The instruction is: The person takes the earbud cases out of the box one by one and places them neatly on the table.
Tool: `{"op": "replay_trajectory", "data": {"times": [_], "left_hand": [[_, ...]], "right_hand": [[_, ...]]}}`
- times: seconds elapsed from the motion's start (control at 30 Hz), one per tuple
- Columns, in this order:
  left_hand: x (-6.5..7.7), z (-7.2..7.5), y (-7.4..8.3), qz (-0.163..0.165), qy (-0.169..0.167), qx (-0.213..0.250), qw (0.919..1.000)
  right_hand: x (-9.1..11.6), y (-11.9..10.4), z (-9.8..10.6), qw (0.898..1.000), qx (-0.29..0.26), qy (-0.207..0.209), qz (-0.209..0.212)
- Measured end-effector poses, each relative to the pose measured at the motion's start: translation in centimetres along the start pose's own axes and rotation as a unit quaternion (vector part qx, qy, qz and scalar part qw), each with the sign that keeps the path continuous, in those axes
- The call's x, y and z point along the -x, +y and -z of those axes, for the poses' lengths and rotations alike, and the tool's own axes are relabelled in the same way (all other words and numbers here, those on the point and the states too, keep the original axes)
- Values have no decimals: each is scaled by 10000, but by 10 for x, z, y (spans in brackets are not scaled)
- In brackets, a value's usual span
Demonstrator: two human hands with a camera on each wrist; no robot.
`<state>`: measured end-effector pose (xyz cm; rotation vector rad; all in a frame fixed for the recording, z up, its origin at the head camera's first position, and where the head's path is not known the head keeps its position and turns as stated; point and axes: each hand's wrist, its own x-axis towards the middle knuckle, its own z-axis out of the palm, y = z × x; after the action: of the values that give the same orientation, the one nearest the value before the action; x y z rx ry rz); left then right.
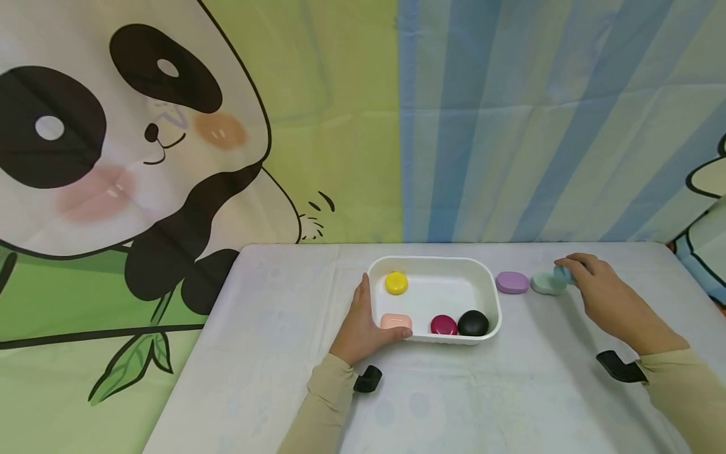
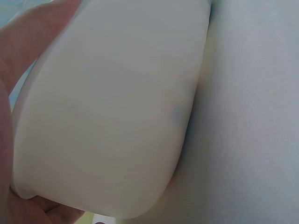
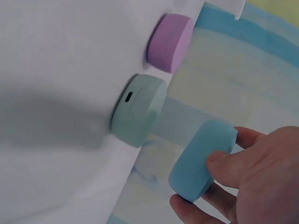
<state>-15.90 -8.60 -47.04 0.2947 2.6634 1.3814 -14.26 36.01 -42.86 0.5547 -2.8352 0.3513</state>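
Observation:
My left hand [image 1: 363, 328] grips the left end of a white tray [image 1: 439, 293], with the thumb over its front rim and the fingers along its side. The left wrist view is mostly filled by the tray's outer wall [image 2: 112, 112]. Between thumb and fingers, my right hand [image 1: 612, 302] pinches a light blue earbud case [image 3: 203, 158], held above the table. Just left of it stand a mint green earbud case [image 3: 138, 112], with a small dark port, and a purple case [image 3: 170, 42]. Those two rest on the table, right of the tray.
Inside the tray lie a yellow round case [image 1: 396, 283], a pink case [image 1: 395, 321], a dark red case [image 1: 443, 325] and a black case [image 1: 473, 323]. A white cloth covers the table [image 1: 454, 397]. Printed curtains [image 1: 340, 126] hang behind its back edge.

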Motion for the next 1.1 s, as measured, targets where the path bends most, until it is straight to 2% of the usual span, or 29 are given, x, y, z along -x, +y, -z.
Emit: {"op": "replay_trajectory", "data": {"times": [0.37, 0.6, 0.87, 1.1], "left_hand": [[0, 1, 1, 9, -10, -6, 10000], [0, 1, 0, 5, -23, 25, 10000], [0, 0, 1, 68, -27, 72, 9999], [0, -1, 0, 70, -18, 103, 9999]], "right_hand": [[5, 21, -8, 9995, 48, -233, -229], [8, 32, -13, 9965, 39, -621, -563], [9, 43, -20, 9966, 192, -677, -429], [7, 47, -22, 9934, 52, -997, -559]]}}
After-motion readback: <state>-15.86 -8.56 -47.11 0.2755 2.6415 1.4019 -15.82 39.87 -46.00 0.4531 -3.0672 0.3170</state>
